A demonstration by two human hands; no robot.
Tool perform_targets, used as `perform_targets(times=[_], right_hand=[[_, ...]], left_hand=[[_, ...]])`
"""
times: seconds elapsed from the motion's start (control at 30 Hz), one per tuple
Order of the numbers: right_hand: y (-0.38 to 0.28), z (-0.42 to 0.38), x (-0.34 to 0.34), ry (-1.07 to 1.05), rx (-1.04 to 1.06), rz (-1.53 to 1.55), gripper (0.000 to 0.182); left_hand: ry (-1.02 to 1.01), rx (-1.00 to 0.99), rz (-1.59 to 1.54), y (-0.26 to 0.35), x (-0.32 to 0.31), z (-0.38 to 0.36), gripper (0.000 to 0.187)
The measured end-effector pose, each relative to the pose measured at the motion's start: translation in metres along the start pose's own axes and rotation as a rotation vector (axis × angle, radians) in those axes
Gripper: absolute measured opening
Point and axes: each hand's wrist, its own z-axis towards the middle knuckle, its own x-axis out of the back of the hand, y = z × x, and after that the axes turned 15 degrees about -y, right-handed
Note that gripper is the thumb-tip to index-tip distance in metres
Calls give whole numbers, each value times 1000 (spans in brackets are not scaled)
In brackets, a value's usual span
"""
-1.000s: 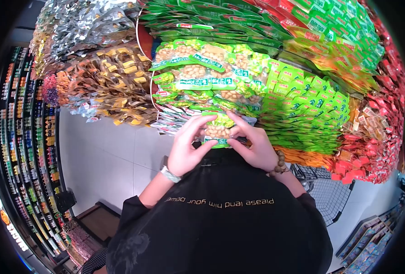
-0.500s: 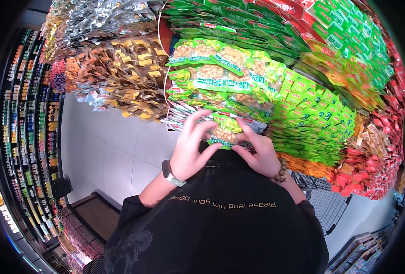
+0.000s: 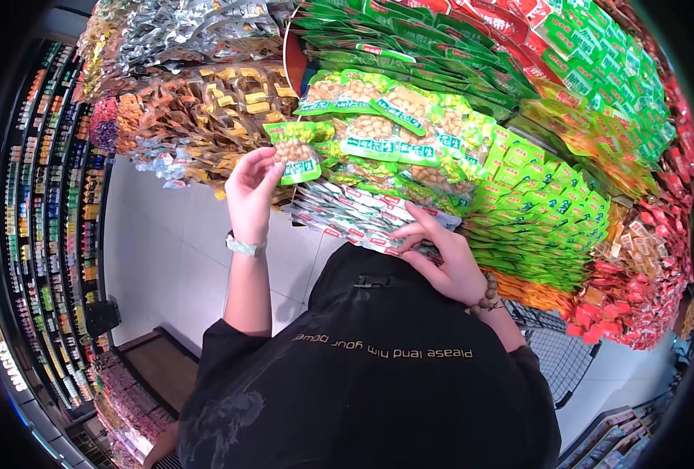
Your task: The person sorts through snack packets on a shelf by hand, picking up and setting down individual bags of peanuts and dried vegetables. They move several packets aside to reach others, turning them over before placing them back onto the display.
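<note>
My left hand, with a watch on its wrist, pinches the edge of a small green bag of peanuts at the left end of the peanut row. Similar peanut bags lie in layers to its right. My right hand, with a beaded bracelet, hovers over or touches the front edge of the white and red packets. Its fingers are apart and nothing shows between them.
Light green packets fill the display to the right, with red packets beyond. Brown and gold packets are piled at left. A wire cart stands below right. Tall stocked shelves line the far left.
My left hand has moved left and forward with the peanut bag, away from my right hand. My right hand has let go of the bag and stayed near its place.
</note>
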Motion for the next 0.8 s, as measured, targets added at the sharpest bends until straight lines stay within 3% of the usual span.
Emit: perform_targets(times=[0.2, 0.47, 0.63, 0.73, 0.8], right_hand=[[-3, 1, 3, -25, -35, 46, 71], [1, 3, 4, -25, -24, 51, 63], [3, 3, 3, -35, -23, 25, 58], [3, 3, 3, -32, -35, 32, 56], [3, 2, 3, -31, -38, 36, 56]], left_hand=[[-82, -13, 85, 0, -2, 25, 32], [-149, 116, -15, 10, 5, 19, 32], [-152, 90, 30, 8, -1, 32, 42], [-212, 93, 172, -8, 5, 36, 45], [-156, -13, 363, -14, -1, 36, 47]])
